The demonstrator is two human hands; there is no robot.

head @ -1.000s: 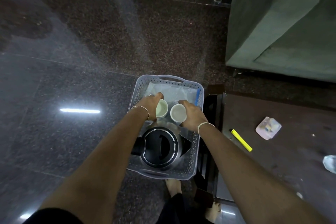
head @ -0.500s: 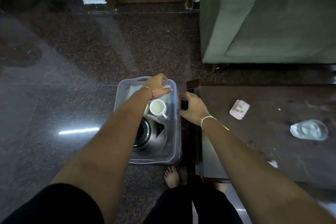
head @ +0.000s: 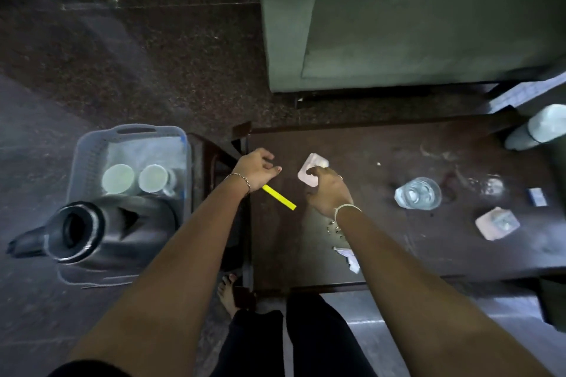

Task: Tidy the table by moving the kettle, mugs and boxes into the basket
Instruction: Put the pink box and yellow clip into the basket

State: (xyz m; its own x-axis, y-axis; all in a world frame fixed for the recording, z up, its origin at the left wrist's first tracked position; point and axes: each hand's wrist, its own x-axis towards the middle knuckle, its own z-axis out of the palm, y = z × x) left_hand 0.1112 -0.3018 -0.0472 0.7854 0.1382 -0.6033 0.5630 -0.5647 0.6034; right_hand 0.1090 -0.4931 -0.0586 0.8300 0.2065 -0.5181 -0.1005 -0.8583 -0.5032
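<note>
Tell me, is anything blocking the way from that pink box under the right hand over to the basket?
Partly. The left hand and a yellow strip lie between the pink box and the basket, which sits off the table's left edge. Lifted over them, nothing else visibly blocks it.

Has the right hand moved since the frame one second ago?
Yes. It has left the mugs in the basket and crossed to the table, where the right hand now rests on the near pink box.

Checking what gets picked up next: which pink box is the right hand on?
The nearer pink box, beside the yellow stick; right hand touches it. The other pink box lies untouched past the glass.
</note>
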